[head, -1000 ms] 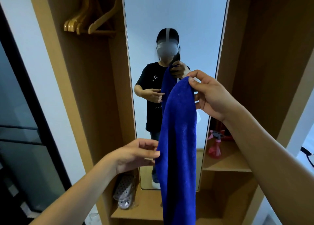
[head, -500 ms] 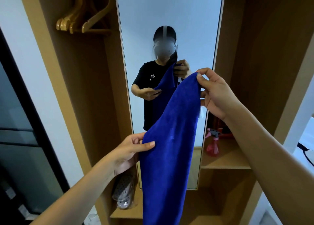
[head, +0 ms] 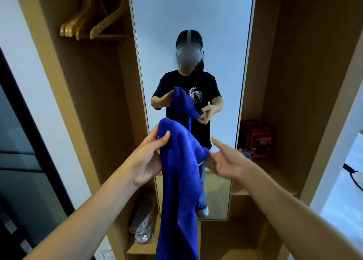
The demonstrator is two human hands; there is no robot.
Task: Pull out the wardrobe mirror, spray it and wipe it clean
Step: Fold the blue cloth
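Left hand grips the upper edge of a blue microfibre cloth, thumb over the front of the fabric and fingers behind. Right hand is held palm-in with fingers extended; its fingertips meet a folded corner of the cloth at mid-height, though whether they pinch it or merely touch it cannot be told from this angle. The cloth hangs with its long axis vertical, top bunched at the left hand, lower end trailing out of the bottom of the view. It hangs in front of the tall narrow wardrobe mirror, which stands upright between two wooden compartments. Wooden coat hangers hang upper left. Perforated slippers lie lower left. A red box sits on the right-hand wooden shelf.
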